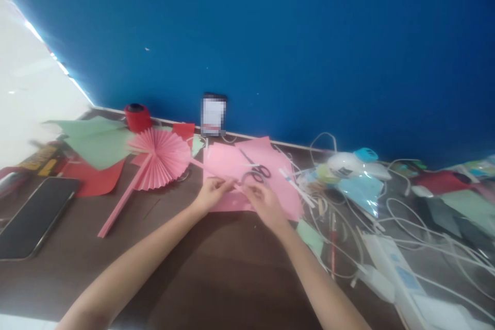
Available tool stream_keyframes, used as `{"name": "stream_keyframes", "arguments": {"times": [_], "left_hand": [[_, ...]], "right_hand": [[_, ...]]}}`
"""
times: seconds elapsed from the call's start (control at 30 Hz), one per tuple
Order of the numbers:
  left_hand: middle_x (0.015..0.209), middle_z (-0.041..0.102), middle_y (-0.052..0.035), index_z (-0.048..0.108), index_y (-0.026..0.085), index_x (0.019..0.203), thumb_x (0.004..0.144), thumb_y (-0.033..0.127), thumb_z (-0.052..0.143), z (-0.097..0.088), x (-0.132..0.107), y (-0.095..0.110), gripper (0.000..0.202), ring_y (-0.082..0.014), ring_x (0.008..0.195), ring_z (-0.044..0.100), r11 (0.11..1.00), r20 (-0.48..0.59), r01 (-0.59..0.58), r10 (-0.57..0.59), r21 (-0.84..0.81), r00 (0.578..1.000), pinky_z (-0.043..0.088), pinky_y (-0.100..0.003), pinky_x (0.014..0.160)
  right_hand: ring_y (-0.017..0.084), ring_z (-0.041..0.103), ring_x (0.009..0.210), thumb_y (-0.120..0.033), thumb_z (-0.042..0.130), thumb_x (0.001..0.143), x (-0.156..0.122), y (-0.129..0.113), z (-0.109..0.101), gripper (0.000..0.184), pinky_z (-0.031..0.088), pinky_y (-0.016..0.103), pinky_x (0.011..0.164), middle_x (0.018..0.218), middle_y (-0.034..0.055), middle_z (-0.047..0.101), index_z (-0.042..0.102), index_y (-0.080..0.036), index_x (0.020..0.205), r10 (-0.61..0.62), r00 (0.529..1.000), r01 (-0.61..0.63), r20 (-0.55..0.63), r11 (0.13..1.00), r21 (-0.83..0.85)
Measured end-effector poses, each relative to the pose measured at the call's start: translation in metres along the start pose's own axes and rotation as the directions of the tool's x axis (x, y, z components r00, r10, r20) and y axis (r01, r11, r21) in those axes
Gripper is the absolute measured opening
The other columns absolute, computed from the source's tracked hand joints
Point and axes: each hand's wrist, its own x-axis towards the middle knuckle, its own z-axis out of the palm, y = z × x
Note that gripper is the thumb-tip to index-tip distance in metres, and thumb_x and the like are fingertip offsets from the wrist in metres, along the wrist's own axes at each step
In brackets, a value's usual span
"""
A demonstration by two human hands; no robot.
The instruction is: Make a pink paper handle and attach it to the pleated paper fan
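Observation:
Both of my hands meet over a sheet of pink paper (222,157) on the dark table. The fingers of my left hand (212,193) are pinched together, and those of my right hand (263,201) are closed opposite them. Between the fingertips is what looks like a narrow pink paper strip (237,184), blurred and partly hidden. Dark-handled scissors (260,170) lie on the pink sheet, just beyond my right hand. Left of my hands rests a pleated pink paper fan (162,160) with a long folded pink paper handle (119,206).
A black phone (38,216) lies at the left, near red paper (93,178) and green paper (96,142). A red roll (137,118) stands by the blue wall (270,51). White cables, plastic packets (359,180) and a power strip (398,268) crowd the right side.

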Motion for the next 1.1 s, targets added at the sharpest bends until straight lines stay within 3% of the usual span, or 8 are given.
{"name": "stream_keyframes", "arguments": {"times": [0.07,0.13,0.3,0.5,0.6,0.77,0.93,1.1], "left_hand": [[0.093,0.07,-0.0097,0.072,0.013,0.084,0.072,0.045,0.061,0.0,-0.001,0.003,0.037,-0.0251,0.096,0.062,0.998,0.013,-0.03,0.03,0.064,0.999,0.044,-0.036,0.091],[0.095,0.07,-0.009,0.072,0.014,0.082,0.073,0.044,0.061,0.0,-0.002,0.006,0.033,-0.0248,0.098,0.061,0.997,0.037,-0.043,0.04,0.062,0.999,0.041,-0.036,0.095],[0.099,0.068,-0.0125,0.071,0.011,0.077,0.072,0.04,0.065,-0.003,0.0,0.002,0.03,-0.0255,0.103,0.059,0.968,0.131,0.043,-0.011,-0.247,0.991,0.039,-0.037,0.097],[0.096,0.069,-0.0143,0.068,0.008,0.088,0.07,0.03,0.07,-0.01,0.005,0.001,0.028,-0.0256,0.099,0.062,0.86,-0.099,0.009,-0.069,-0.51,0.993,0.039,-0.042,0.098],[0.092,0.069,-0.0159,0.067,0.006,0.087,0.069,0.025,0.071,-0.014,0.007,0.005,0.027,-0.0276,0.098,0.062,0.847,-0.12,0.008,-0.084,-0.532,0.989,0.038,-0.044,0.099],[0.099,0.067,-0.0171,0.066,0.007,0.092,0.076,0.025,0.064,-0.023,0.013,0.006,0.024,-0.0262,0.1,0.061,0.826,-0.228,-0.068,-0.074,-0.559,0.971,0.036,-0.043,0.101],[0.104,0.066,-0.0159,0.065,0.009,0.094,0.08,0.021,0.059,-0.032,0.018,0.008,0.019,-0.0247,0.105,0.058,0.813,-0.26,-0.095,-0.071,-0.574,0.963,0.036,-0.042,0.102],[0.098,0.068,-0.0131,0.064,0.01,0.092,0.084,0.02,0.052,-0.038,0.019,0.012,0.017,-0.0197,0.099,0.062,0.806,-0.305,-0.115,-0.085,-0.581,0.949,0.039,-0.036,0.1]], "right_hand": [[0.019,0.066,0.062,-0.051,0.055,0.076,0.003,-0.001,0.002,0.04,0.051,0.027,0.053,0.068,0.0061,0.067,0.064,-0.012,0.081,0.131,0.987,-0.144,0.094,0.978,0.149],[0.016,0.063,0.052,-0.052,0.06,0.071,0.005,0.0,0.005,0.04,0.049,0.024,0.048,0.058,0.0036,0.064,0.063,-0.013,0.073,0.159,0.977,-0.186,0.14,0.962,0.202],[0.009,0.055,0.041,-0.05,0.06,0.071,0.005,0.011,0.008,0.037,0.042,0.02,0.041,0.057,0.003,0.065,0.058,-0.014,0.066,0.158,0.977,-0.193,0.144,0.943,0.271],[0.008,0.053,0.041,-0.047,0.058,0.075,-0.004,0.022,0.01,0.034,0.04,0.019,0.042,0.05,-0.0006,0.059,0.057,-0.015,0.063,0.138,0.972,-0.197,0.19,0.919,0.342],[0.01,0.056,0.046,-0.047,0.054,0.078,-0.008,0.025,0.01,0.035,0.044,0.02,0.046,0.055,0.0008,0.061,0.059,-0.014,0.07,0.108,0.968,-0.184,0.225,0.918,0.351],[0.01,0.055,0.043,-0.048,0.051,0.079,-0.017,0.03,0.01,0.034,0.043,0.021,0.042,0.052,-0.0008,0.057,0.057,-0.016,0.07,0.095,0.988,-0.126,0.119,0.951,0.282],[0.011,0.055,0.044,-0.048,0.049,0.081,-0.03,0.032,0.008,0.034,0.043,0.021,0.042,0.051,-0.0012,0.056,0.054,-0.017,0.066,0.085,0.995,-0.095,0.057,0.973,0.211],[0.01,0.056,0.046,-0.046,0.047,0.083,-0.043,0.035,0.008,0.034,0.043,0.021,0.043,0.056,-0.0005,0.056,0.053,-0.017,0.066,0.087,0.988,-0.111,0.13,0.976,0.19]]}}
